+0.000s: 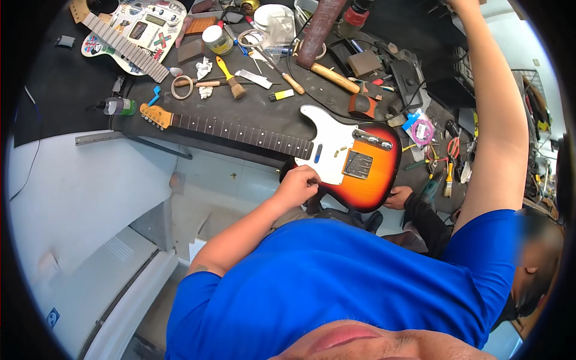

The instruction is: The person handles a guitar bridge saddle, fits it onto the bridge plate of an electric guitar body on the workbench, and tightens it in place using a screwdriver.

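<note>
A sunburst electric guitar (374, 174) lies face up across the front of the bench, its neck (240, 133) pointing left. No strings show on it. Its white pickguard (327, 159) carries a few small brass-coloured pieces (341, 151) near the bridge plate (358, 164). At the pickguard's lower edge is my left hand (296, 187), fingers curled and pressed together; anything between them is hidden. My right arm reaches up to the top right, where my right hand (463, 3) is cut off by the frame, its fingers out of sight.
A sticker-covered guitar body (147, 30) lies at the back left. Behind the neck are a brush (231, 78), a hammer (333, 77), a jar (216, 39) and tape rings. Pliers and small tools crowd the right. Another person's hand (398, 197) is beside the guitar's lower end.
</note>
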Demonstrator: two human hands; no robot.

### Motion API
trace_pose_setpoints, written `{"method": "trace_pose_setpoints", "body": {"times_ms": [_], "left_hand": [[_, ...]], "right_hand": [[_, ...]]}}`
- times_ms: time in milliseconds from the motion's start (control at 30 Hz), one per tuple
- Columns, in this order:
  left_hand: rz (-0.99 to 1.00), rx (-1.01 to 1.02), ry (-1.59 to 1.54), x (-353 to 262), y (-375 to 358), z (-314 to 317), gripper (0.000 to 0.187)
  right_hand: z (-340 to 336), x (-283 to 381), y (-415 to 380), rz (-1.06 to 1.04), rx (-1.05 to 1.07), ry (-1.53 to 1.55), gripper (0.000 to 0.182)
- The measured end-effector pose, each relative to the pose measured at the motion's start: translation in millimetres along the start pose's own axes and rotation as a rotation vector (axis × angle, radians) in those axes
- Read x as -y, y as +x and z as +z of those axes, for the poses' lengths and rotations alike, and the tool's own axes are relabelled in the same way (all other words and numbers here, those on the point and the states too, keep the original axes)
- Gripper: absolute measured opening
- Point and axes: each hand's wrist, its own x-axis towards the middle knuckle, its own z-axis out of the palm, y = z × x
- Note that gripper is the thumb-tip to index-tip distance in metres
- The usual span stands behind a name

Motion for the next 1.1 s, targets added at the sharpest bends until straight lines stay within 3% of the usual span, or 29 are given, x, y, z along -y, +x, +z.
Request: {"method": "trace_pose_setpoints", "body": {"times_ms": [200,267,367,400,433,467,533,567,633,700,767,833,933,1033,1067,1100], "left_hand": [[-0.041,-0.010,0.000,3,0,-2,0.016],[-0.042,-0.020,-0.013,5,-1,-4,0.017],[-0.050,-0.053,-0.037,11,1,-8,0.017],[-0.058,-0.068,-0.047,14,0,-7,0.017],[-0.066,-0.079,-0.088,13,0,-8,0.017],[-0.080,-0.083,-0.124,10,-2,-11,0.016],[-0.072,-0.057,-0.159,15,-8,-13,0.014],[-0.025,-0.016,-0.071,14,-9,-19,0.013],[-0.031,-0.013,-0.063,18,-10,-20,0.013],[-0.069,-0.032,-0.110,20,-8,-23,0.013],[-0.110,-0.045,-0.153,24,-14,-22,0.013],[-0.132,-0.086,-0.192,28,-13,-22,0.013],[-0.111,-0.078,-0.143,26,-19,-32,0.014],[-0.096,-0.093,-0.132,27,-25,-43,0.015],[-0.077,-0.099,-0.134,28,-19,-44,0.015],[-0.082,-0.110,-0.150,31,-17,-45,0.015]], "right_hand": [[8,10,-7,-0.004,-0.060,0.022,0.016],[10,17,-20,-0.036,-0.197,0.049,0.016],[6,58,-80,-0.123,-0.634,0.165,0.015],[15,79,-103,-0.137,-0.683,0.243,0.015],[38,103,-127,-0.130,-0.578,0.344,0.015],[74,129,-151,-0.073,-0.346,0.441,0.015],[178,175,-193,0.048,0.258,0.571,0.024],[252,225,-210,-0.057,0.526,0.382,0.024],[280,270,-216,-0.040,0.706,0.378,0.022],[289,301,-210,-0.092,0.783,0.235,0.022],[307,317,-206,0.076,0.712,0.244,0.022],[325,319,-202,0.056,0.652,0.245,0.023],[321,316,-193,0.185,0.722,0.298,0.025],[298,307,-196,0.195,0.654,0.477,0.026],[281,295,-204,0.164,0.712,0.618,0.024],[275,286,-213,0.265,0.827,0.848,0.022]]}}
